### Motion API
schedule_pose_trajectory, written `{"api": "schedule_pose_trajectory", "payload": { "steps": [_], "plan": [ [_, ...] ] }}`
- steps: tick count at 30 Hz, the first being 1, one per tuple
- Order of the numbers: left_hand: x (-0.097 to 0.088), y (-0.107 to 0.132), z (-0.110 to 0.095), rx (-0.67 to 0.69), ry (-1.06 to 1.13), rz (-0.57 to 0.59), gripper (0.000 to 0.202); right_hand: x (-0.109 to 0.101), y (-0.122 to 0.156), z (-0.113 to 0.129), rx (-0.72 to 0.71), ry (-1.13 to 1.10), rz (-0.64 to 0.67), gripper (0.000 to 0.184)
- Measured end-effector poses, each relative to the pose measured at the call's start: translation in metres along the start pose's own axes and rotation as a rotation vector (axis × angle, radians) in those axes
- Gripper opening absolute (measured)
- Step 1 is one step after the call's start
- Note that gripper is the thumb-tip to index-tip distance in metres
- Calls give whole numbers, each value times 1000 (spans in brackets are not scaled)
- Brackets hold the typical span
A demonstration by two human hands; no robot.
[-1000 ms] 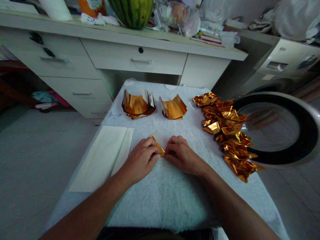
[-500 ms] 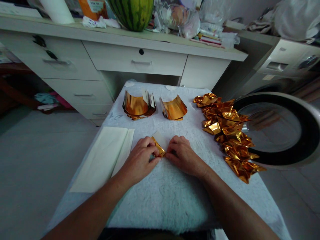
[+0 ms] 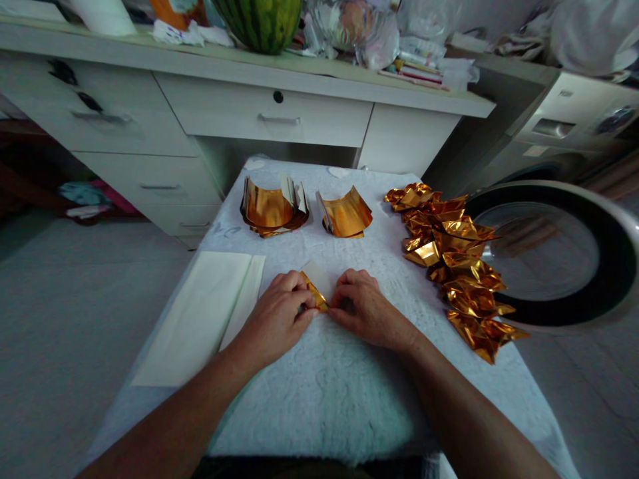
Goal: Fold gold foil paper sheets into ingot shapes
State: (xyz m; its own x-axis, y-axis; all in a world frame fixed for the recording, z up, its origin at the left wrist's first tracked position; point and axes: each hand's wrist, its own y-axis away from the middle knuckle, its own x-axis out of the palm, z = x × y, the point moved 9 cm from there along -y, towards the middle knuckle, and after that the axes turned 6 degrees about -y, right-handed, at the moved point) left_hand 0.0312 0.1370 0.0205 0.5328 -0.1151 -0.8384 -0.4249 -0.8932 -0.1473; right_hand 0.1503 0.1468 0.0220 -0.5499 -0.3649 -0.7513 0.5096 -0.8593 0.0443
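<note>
A small sheet of gold foil paper (image 3: 315, 291) lies partly folded on the cloth-covered table (image 3: 319, 392), its pale backing showing at the far side. My left hand (image 3: 284, 303) pinches its left part, the fingertips bent over the gold strip. At the right end of that strip, my right hand (image 3: 360, 305) has thumb and fingers closed on the corner. Both hands rest low on the cloth, and the fingers hide part of the sheet. Beyond them stand two curved stacks of gold paper, a larger one (image 3: 269, 207) on the left and a smaller one (image 3: 347, 214).
White folded paper (image 3: 200, 313) lies left of my forearm. A row of folded gold foil pieces (image 3: 449, 259) runs along the table's right side, beside the open washing machine door (image 3: 619, 266). A drawer counter (image 3: 229, 120) with a watermelon (image 3: 259, 23) stands behind.
The view has shifted slightly. Both hands keep their grip on the gold foil paper, with only a very small movement of the fingers along the folded strip.
</note>
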Motion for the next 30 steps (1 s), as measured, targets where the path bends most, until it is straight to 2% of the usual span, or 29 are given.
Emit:
{"api": "schedule_pose_trajectory", "payload": {
  "steps": [5,11,15,21,30],
  "plan": [
    [-1,0,-3,-1,-35,-3,17,1,-1,0,40,4,-9,8],
    [0,-1,-3,-33,-107,-16,14,3,-1,-1,78,22,-45,8],
    [2,-3,-4,-25,-135,-27,13,4,-1,-1,88,22,-71,16],
    [2,-3,-5,-21,-177,-34,13,4,-1,0,97,38,-117,12],
    [3,-3,-8,-44,-254,-27,12,6,-2,-1,125,68,-103,12]
  ]
}}
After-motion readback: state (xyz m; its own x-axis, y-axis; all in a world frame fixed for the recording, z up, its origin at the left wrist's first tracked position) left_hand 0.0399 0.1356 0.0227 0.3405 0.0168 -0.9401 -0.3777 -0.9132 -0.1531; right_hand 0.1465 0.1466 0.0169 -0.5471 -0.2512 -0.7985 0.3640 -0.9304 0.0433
